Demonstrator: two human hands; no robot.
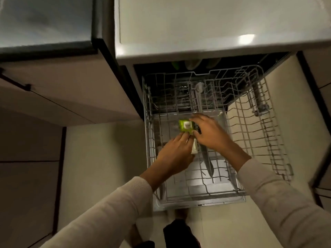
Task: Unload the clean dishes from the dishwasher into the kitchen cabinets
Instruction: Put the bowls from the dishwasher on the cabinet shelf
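The left hand (174,151) and right hand (209,133) both pinch a square green packet (186,125) over the rack (250,122). Under them a knife (207,163) points its tip toward the person. The rack's right side is open.

Grey wire rack (250,126) (glossy countertop (197,24))

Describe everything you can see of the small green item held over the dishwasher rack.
The small green item is squarish and yellow-green, with a white label carrying a dark print too blurred to read. It looks like plastic, and what it is cannot be told. It sits slightly tilted above the pulled-out wire rack, clear of the wires. The left hand pinches its lower edge with the fingertips, and the right hand curls its fingers round its right side, hiding that part.
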